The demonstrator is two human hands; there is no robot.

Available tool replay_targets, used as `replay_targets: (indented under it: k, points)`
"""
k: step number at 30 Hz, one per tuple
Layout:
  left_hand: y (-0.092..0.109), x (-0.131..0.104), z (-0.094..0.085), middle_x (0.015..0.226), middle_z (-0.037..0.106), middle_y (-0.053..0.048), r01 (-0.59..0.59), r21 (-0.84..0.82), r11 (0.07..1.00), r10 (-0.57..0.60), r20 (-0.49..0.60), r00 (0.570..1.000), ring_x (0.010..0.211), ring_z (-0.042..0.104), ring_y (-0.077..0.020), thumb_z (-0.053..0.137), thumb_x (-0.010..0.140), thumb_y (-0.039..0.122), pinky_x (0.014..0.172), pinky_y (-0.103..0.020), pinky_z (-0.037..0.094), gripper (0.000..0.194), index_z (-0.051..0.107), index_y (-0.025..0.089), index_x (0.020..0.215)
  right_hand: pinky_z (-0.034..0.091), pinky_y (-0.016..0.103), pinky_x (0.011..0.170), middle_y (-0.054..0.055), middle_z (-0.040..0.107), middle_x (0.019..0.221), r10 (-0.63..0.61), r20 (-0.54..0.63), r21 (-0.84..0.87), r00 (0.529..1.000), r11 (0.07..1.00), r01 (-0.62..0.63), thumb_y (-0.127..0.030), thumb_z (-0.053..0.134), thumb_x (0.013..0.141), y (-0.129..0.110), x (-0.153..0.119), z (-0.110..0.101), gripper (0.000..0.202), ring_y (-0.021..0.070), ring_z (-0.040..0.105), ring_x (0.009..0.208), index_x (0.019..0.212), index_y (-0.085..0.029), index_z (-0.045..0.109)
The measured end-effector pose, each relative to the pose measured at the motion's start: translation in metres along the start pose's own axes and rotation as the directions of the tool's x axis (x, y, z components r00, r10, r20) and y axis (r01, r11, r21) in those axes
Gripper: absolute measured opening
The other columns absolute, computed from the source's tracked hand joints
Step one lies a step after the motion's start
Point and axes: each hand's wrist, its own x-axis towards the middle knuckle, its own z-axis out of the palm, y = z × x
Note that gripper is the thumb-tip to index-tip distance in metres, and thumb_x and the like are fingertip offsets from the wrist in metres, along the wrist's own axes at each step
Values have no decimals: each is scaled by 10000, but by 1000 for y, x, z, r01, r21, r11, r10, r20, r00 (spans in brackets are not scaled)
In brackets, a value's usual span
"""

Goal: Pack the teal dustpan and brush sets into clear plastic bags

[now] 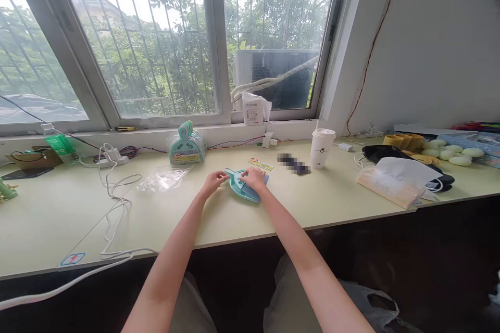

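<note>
A teal mini dustpan point(235, 186) lies on the table in front of me, its handle pointing to the upper left. A small hand brush with blue-grey bristles point(251, 192) rests in its pan. My left hand point(214, 183) is closed, with thumb and fingertips at the dustpan's handle end. Over the brush, my right hand point(254, 179) is curled with its fingers gripping the brush's upper part; the hand hides some of it. A yellow printed card point(261, 165) lies just behind the right hand. Further back stands a wrapped stack of similar dustpan sets point(186, 145).
Clear plastic wrapping point(164, 179) and white cables point(113, 208) lie to the left. A white cup with a straw point(322, 150) stands at right, beside a blurred dark object point(294, 163). Further right is a tissue pack point(386, 187). The table's front edge is close to my forearms.
</note>
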Motion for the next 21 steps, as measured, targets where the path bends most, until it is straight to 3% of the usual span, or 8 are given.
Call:
replay_targets:
  k: [3,8,14,21]
  points:
    - [3,-5,4,1100,679,-66,-202,300,932,231,-61,971,1007,624,-227,599,827,231,838,-335,487,249,670,233,1066,337,353,972,32,707,1158,-61,74,28,995,998,59,-453,690,781,-5,-5,4,210,257,524,1216,897,-294,763]
    - [0,-10,-2,1212,644,-74,-271,615,740,359,-21,933,1163,557,-258,600,803,74,1044,-429,375,344,660,253,1091,354,342,963,13,691,1212,-122,107,40,987,992,118,-488,673,805,-8,-10,1,247,247,514,1233,926,-291,761]
    - [6,-13,-1,1103,676,-86,-354,663,659,374,119,920,1022,618,-230,482,832,5,879,-349,468,361,668,203,1070,368,321,948,8,695,1195,-155,145,68,977,987,146,-515,688,804,-4,-6,6,262,235,514,1234,928,-296,762]
    - [10,-12,5,959,708,-92,-308,675,671,314,118,942,967,640,-220,477,816,-20,801,-308,505,357,708,186,994,348,336,967,5,697,1196,-211,100,69,972,976,205,-425,688,830,-5,-9,0,166,225,523,1199,878,-289,771]
